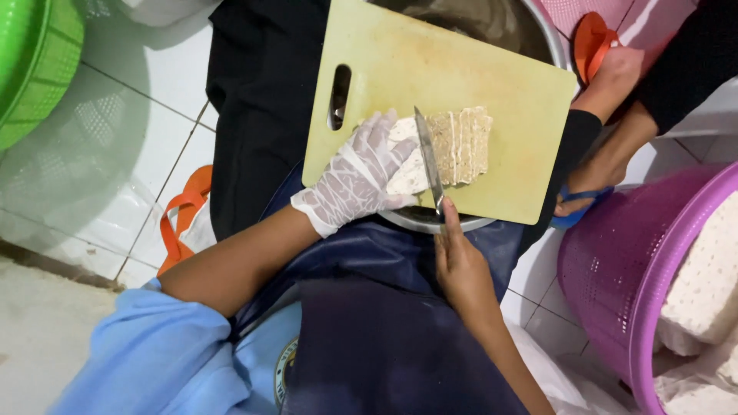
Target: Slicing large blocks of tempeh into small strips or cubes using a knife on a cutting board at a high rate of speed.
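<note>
Nearest the camera, the bare right hand (461,265) at six o'clock keeps a closed grip on a knife (428,160), blade edge set down into a pale tempeh block (453,146). At nine o'clock of the blade, the gloved left hand (361,173) presses flat, fingers spread, apparently to steady the block. Both rest on a yellow-green cutting board (430,69) bridging a metal basin (430,223). A purple basket (615,269) sits at four o'clock.

Baskets, sandals and tiles around the seated workers

A purple perforated basket (615,292) held pale blocks (703,284) at the right; a green basket (34,69) stood at the upper left on the white tiled floor (138,115). An orange sandal (181,219) lay nearby, and another person's foot (596,177) wore a blue sandal (573,215).
</note>
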